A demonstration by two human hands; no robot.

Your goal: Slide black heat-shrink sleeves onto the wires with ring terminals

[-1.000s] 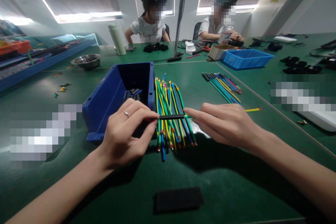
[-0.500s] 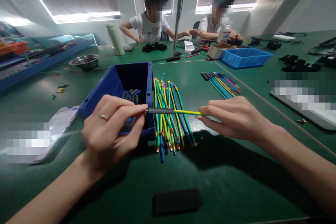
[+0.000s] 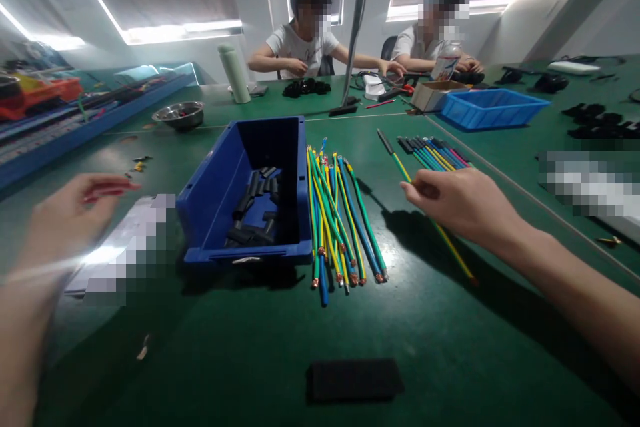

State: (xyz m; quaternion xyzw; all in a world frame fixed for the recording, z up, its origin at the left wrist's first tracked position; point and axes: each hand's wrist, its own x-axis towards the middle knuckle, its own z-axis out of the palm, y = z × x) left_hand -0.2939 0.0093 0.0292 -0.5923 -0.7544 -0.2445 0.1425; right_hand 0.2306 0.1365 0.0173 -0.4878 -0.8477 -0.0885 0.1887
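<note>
My right hand [image 3: 455, 203] is closed around a yellow-green wire [image 3: 453, 252]. A black sleeve [image 3: 385, 141] covers the wire's far end, and bare copper shows at its near end. My left hand [image 3: 75, 213], blurred, hovers at the left with thumb and fingers apart and nothing visible between them. Between my hands stands a blue bin [image 3: 270, 255] with several short black sleeves [image 3: 250, 233] inside. Beside its right wall lies a bunch of yellow-green and blue wires [image 3: 345, 220] with copper ends. Past my right hand rests a row of wires with black sleeves [image 3: 430, 150].
A black block [image 3: 356, 379] lies near the front edge. Partly behind my left hand is a pale sheet or device [image 3: 145, 227]. Farther off are a metal bowl [image 3: 179, 116], a green bottle [image 3: 234, 73], a light-blue tray [image 3: 493, 110] and two people seated across the table.
My left hand has let go of the sleeved wire end and moved left, away from the bin. My right hand has carried the wire right and turned it towards the sleeved row.
</note>
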